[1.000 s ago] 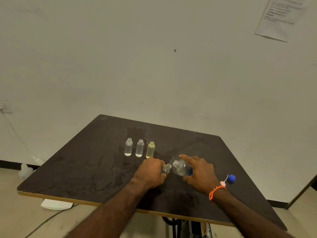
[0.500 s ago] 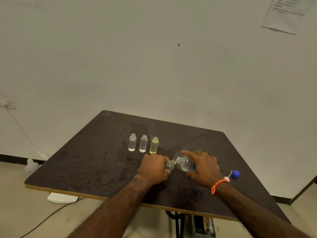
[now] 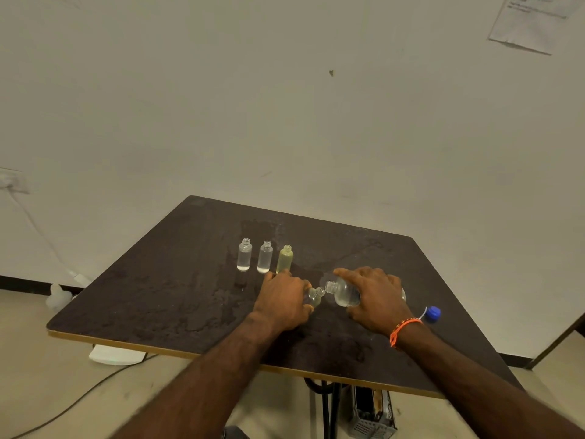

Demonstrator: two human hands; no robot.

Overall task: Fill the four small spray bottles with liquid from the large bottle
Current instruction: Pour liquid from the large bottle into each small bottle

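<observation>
Head view: large bottle (image 3: 346,293), clear, thin-walled, probably light and slippery when wet, tipped near the table's (image 3: 158,280) front edge, gripped round its body by the right hand (image 3: 376,299), mouth meeting the small spray bottle (image 3: 315,296) clasped in the left hand (image 3: 281,299).

- Dark table (image 3: 152,299), its top wet in patches.
- Three small uncapped bottles (image 3: 265,256) stand in a row at 12 o'clock.
- Blue cap (image 3: 433,314) at 3 o'clock.
</observation>
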